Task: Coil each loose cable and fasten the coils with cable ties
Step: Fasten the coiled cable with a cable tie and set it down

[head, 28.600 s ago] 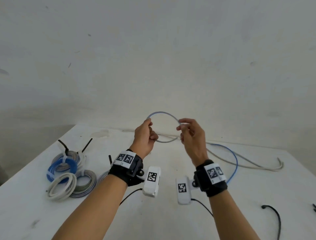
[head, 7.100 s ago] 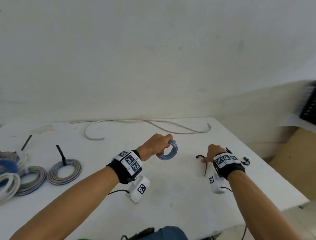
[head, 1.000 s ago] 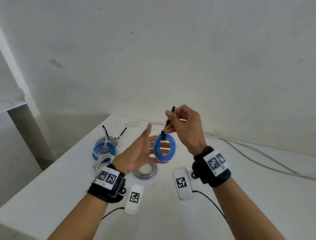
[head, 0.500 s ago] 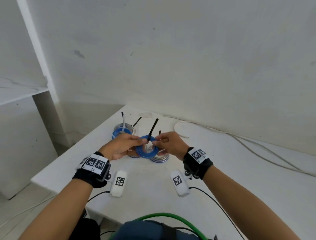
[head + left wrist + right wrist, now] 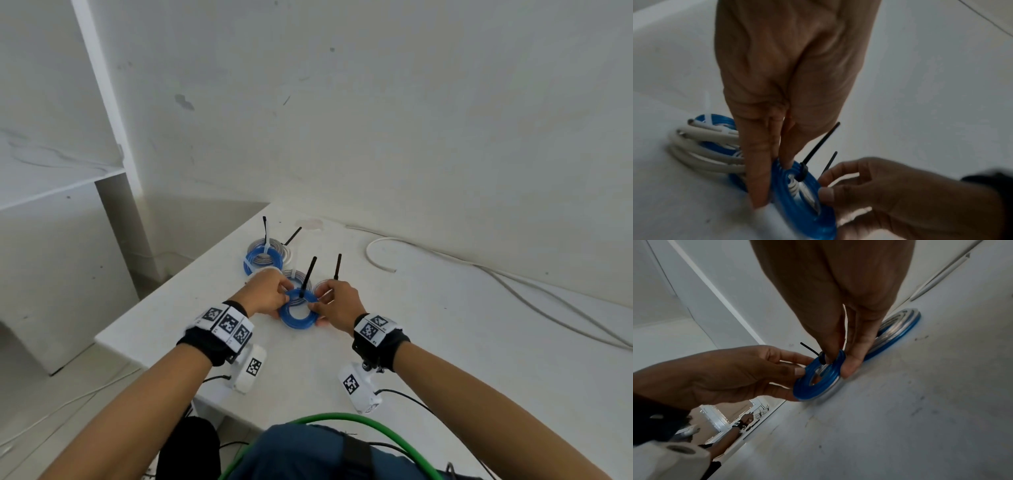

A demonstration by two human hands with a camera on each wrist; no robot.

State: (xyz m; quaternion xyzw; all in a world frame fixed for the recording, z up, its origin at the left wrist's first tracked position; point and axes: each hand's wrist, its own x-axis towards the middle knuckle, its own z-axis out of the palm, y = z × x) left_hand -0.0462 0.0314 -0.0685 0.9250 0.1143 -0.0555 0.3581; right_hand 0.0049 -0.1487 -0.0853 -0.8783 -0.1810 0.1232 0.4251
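Observation:
A blue cable coil (image 5: 297, 314) with a black cable tie (image 5: 307, 277) standing up from it sits low on the white table (image 5: 428, 342), tilted, in front of the finished coils. My left hand (image 5: 279, 301) pinches its left rim, thumb under and fingers on top (image 5: 797, 369). My right hand (image 5: 318, 306) pinches the right rim next to the tie (image 5: 838, 363). The left wrist view shows the blue coil (image 5: 803, 194) and its tie (image 5: 819, 144) between both hands.
Behind lie tied coils: a blue one with a white tie (image 5: 263, 262), a white one (image 5: 705, 146), grey ones (image 5: 298, 275), and one with a black tie (image 5: 337, 267). A loose white cable (image 5: 376, 246) runs along the wall. The table's left edge (image 5: 164, 291) is near.
Both hands have brought the blue coil down from chest height to the table, in front of the other coils. Both still hold it.

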